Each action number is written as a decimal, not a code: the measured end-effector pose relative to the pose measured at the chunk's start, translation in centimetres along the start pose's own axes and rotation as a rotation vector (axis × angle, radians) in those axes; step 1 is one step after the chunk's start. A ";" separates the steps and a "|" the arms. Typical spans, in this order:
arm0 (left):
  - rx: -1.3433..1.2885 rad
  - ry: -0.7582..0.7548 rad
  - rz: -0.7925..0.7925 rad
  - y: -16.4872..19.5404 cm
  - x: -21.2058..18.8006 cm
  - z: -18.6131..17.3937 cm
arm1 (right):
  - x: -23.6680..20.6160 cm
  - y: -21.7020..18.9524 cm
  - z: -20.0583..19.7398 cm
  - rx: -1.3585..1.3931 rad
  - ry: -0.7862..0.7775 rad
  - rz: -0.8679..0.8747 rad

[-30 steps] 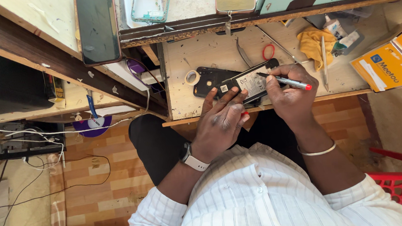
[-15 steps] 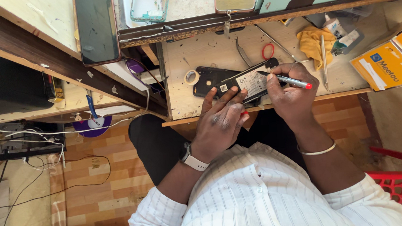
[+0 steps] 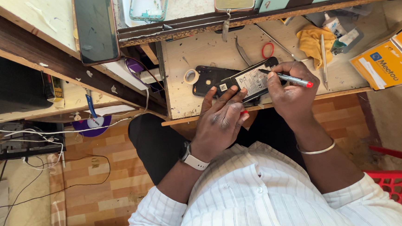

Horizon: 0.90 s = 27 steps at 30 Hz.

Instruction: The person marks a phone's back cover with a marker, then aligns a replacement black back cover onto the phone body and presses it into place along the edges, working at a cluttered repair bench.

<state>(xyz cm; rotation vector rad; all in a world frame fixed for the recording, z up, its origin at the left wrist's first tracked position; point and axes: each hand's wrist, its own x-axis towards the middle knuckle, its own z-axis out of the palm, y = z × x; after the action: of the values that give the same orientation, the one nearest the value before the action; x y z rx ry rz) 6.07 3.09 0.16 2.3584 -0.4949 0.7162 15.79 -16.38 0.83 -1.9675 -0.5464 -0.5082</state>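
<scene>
An opened black phone [image 3: 250, 81] with its battery showing lies on the wooden bench [image 3: 197, 57]. My left hand [image 3: 222, 121] holds its near edge, fingers spread along the phone's lower side. My right hand [image 3: 290, 91] grips a thin tool with a red end [image 3: 288, 78], its tip resting on the phone's upper right part. A black back cover [image 3: 210, 79] lies just left of the phone, touching it. A white watch sits on my left wrist, a metal bangle on my right.
A tape roll [image 3: 191, 76], a red ring [image 3: 267, 50], tweezers [image 3: 242, 52], a yellow cloth [image 3: 315, 41] and orange boxes [image 3: 388, 59] lie on the bench. Phones [image 3: 95, 26] rest on the shelf above. Cables [image 3: 35, 146] run at the left; a red crate [image 3: 401, 189] stands at the right.
</scene>
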 end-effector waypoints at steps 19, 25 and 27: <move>-1.057 0.352 -0.547 -0.9 -1.6 -0.3 | -2.3 -3.6 -2.1 0.414 -0.097 0.070; -1.541 0.326 -0.525 -0.8 -3.1 -0.8 | -3.7 -7.6 -2.9 0.536 -0.233 -0.030; -1.515 0.315 -0.541 -0.4 -3.3 -1.0 | -3.9 -8.2 -2.8 0.520 -0.236 -0.026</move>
<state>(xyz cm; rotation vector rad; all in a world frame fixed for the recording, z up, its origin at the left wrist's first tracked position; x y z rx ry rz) 3.30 4.58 -1.32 0.8422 -0.1080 0.2258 7.61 -16.16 5.59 -1.5270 -0.7674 -0.1252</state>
